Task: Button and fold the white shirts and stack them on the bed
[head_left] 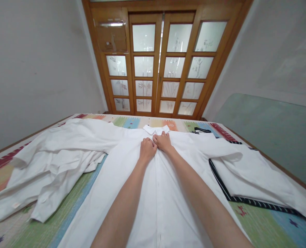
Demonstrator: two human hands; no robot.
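Brown wood frames the glazed doors (176, 54) at the far end. In front of them lies a patterned cover (258, 225) in green, blue, orange and red bands. A grey-green panel (269, 127) stands beyond its right edge. The white shirt (156, 196) is spread front up over the middle of the cover, collar end toward the doors. Crumpled white cloth (57, 182) lies to its left; to its right is white cloth edged with black trim (258, 204) bearing pale dashes. The left hand (148, 148) and right hand (162, 141) are side by side at the upper front of the shirt, each with fingers curled closed on its fabric. Whether a button sits between the fingertips cannot be told. The collar (150, 129) lies just beyond the hands.
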